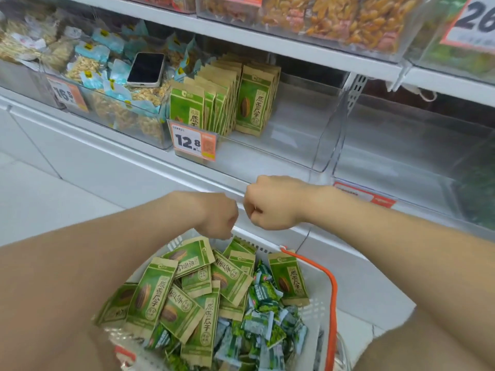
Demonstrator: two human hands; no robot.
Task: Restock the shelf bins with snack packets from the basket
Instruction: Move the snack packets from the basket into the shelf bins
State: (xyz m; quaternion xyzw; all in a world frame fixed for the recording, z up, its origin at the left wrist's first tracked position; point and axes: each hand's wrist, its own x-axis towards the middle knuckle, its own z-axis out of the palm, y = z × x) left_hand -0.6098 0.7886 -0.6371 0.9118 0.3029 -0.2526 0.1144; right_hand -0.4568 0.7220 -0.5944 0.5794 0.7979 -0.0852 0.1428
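Left hand (217,216) has its fingers pointing down behind its own back, so no idea if it's pinching a packet (150,293) or just touching one. Right hand (273,203) tucks its fingertips under, out of sight. The basket (318,279) runs off the bottom edge and the left arm covers its left rim. The top-right tag (471,20) gets chopped at "26". The red tag (367,195) is half behind the right wrist and smeared. Small print on the 12.8 tag (194,141) is too tiny to read, and the sweets (265,298) are blurry too. Top bins (334,20) are cut by the upper edge.
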